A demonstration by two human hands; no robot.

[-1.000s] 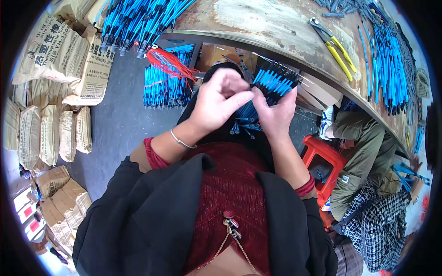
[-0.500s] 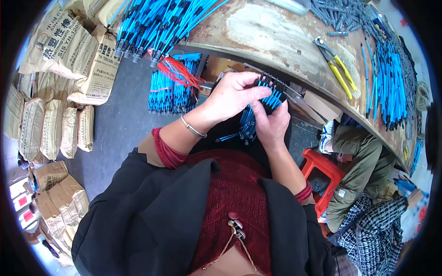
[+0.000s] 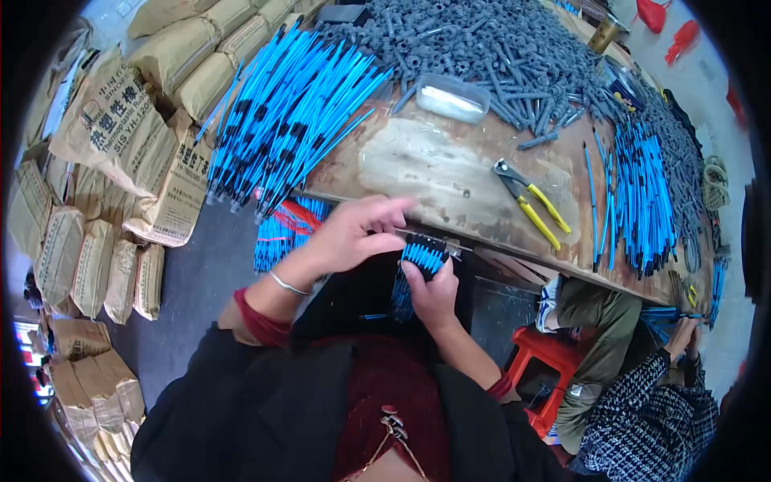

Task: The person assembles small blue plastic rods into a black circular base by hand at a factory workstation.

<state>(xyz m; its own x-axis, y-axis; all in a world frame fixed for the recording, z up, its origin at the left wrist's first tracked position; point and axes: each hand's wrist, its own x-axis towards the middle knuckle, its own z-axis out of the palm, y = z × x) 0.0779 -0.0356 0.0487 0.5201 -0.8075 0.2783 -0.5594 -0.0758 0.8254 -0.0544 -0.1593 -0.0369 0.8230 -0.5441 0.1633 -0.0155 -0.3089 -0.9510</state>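
A bundle of thin blue rods with black ends (image 3: 424, 256) is gripped by my right hand (image 3: 434, 296), with the thumb across its near side and the fingers behind. More of the blue rods hang below it, over my lap. Just left of the bundle is my left hand (image 3: 360, 233), its index finger stretched out and its thumb apart, the thumb tip close to the black ends. Nothing shows between its fingers; whether the thumb touches the bundle I cannot tell. Both hands are at the near edge of a worn wooden table (image 3: 409, 165).
Blue rods (image 3: 293, 112) lie piled at the table's left, with a heap of grey plastic plugs (image 3: 474, 48) behind. A clear tub (image 3: 452, 98), yellow-handled cutters (image 3: 534, 205) and more blue rods (image 3: 646, 197) lie there too. A co-worker (image 3: 642, 418) and red stool (image 3: 546, 369) are at right; sacks (image 3: 120, 128) at left.
My left hand has lifted off the bundle and its fingers have spread. The right hand keeps hold of it. The view has tilted up, showing more of the table.
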